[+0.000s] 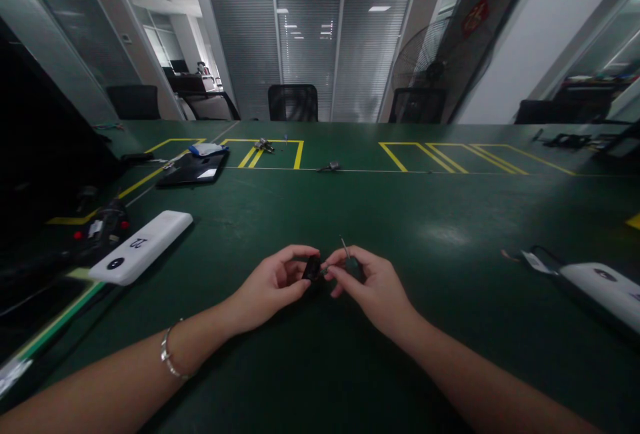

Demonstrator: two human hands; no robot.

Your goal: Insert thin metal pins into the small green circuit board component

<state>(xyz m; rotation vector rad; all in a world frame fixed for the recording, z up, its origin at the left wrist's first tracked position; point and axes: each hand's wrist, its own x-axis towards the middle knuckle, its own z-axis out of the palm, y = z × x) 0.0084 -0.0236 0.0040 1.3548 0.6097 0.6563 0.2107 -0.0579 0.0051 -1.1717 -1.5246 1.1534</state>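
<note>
My left hand [267, 287] is closed around a small black part [312, 268], pinched between thumb and fingers just above the green table [320, 207]. Close on its right, my right hand [377, 291] holds a small screwdriver [345, 245], its thin metal shaft pointing up and away from the black part. The dark handle is mostly covered by my fingers. The thumb and a fingertip of that hand also pinch at something tiny beside the black part, too small to make out.
To the left lie a white power bank [145, 247] marked 22 and a black flat case [193, 167] with a blue-and-white packet [207, 149] on it. Metal parts [264, 145] and a small dark piece [331, 167] lie farther back. Another white power bank [603, 287] is at right.
</note>
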